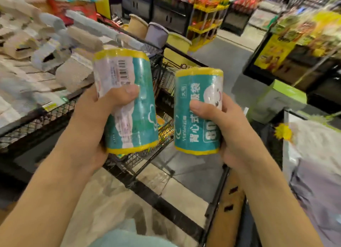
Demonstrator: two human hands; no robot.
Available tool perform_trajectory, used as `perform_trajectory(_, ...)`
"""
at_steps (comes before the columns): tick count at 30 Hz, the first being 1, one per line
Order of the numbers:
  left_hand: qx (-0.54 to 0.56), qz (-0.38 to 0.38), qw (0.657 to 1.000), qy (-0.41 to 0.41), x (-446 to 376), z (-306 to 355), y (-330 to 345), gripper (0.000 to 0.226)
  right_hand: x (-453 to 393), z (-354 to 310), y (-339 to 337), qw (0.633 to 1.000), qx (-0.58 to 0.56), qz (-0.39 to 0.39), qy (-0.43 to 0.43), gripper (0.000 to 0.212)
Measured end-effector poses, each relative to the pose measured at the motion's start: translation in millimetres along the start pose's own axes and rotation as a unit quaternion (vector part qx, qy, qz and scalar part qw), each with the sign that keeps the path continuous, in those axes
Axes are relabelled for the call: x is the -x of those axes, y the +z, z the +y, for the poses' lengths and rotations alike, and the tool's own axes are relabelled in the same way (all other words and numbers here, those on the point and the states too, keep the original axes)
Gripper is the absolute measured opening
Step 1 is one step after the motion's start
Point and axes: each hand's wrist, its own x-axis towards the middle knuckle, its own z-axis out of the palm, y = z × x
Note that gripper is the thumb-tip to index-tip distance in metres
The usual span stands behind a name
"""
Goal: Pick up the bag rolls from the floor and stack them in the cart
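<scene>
My left hand (92,121) grips a teal bag roll (136,92) with yellow ends and a barcode label, held upright in the middle of the view. Beside it, my right hand (230,128) grips a second teal bag roll (195,128) with white printed characters. Both rolls hang above the black wire cart (162,77), whose mesh basket lies behind and below them. Some yellow and teal packaging shows inside the basket, partly hidden by the rolls.
Flattened cardboard and paper packs (36,62) pile on a mesh shelf at left. Paper cups (156,34) stand beyond the cart. Snack shelves (204,21) and a display stand (295,49) flank the tiled aisle. A brown cardboard piece (227,213) leans at lower right.
</scene>
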Motion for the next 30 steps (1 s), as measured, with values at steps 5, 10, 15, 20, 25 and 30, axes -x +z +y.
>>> perform_trajectory(5,-0.009,-0.022,1.0,-0.006,-70,-25,40,0.052,-63,0,-37,1.0,-0.012,0.014,0.007,0.053)
perform_trajectory(10,0.057,-0.024,0.998,-0.018,-142,-52,62,0.026,-142,3,-60,0.999,-0.004,0.01,0.033,0.061)
perform_trajectory(15,0.056,0.01,0.998,-0.021,-203,-70,65,0.029,-220,-2,-73,0.999,-0.002,-0.011,0.048,0.063)
perform_trajectory(20,0.063,0.097,0.992,-0.049,-243,-86,57,0.033,-298,3,-76,0.995,0.005,-0.072,0.067,0.055)
perform_trajectory(25,0.061,0.217,0.972,-0.06,-275,-104,48,0.05,-380,23,-69,0.981,0.027,-0.165,0.099,0.063)
perform_trajectory(30,0.052,0.368,0.927,-0.058,-299,-122,53,0.063,-452,45,-57,0.947,0.047,-0.283,0.142,0.064)
